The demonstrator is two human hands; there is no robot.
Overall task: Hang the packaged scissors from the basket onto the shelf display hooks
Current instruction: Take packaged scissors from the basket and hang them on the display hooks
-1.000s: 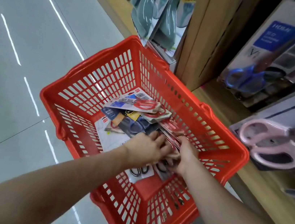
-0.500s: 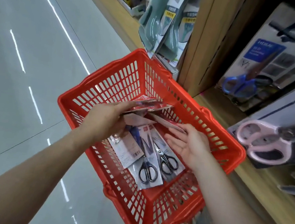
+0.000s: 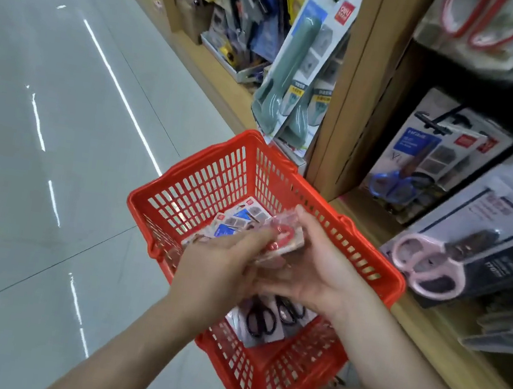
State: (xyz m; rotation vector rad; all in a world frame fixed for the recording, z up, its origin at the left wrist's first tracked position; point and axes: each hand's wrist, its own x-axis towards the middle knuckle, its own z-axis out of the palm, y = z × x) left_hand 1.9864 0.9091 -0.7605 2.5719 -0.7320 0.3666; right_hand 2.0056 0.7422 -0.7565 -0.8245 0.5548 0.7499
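Over the basket (image 3: 206, 167), your left hand (image 3: 222, 265) and right hand (image 3: 320, 269) grip the scissors pack (image 3: 282, 237); display hooks (image 3: 434, 124) lie upper right, nearer your right hand.

Red-handled scissors pack (image 3: 279, 241) — held above red basket (image 3: 204, 183).

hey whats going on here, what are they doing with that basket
A person is restocking scissors in a shop aisle. Both the left hand and right hand hold a pack of red-handled scissors just above the red basket. More packs, including black-handled scissors, lie in the basket. The shelf alongside already displays pink scissors; the held pack is not yet hung.
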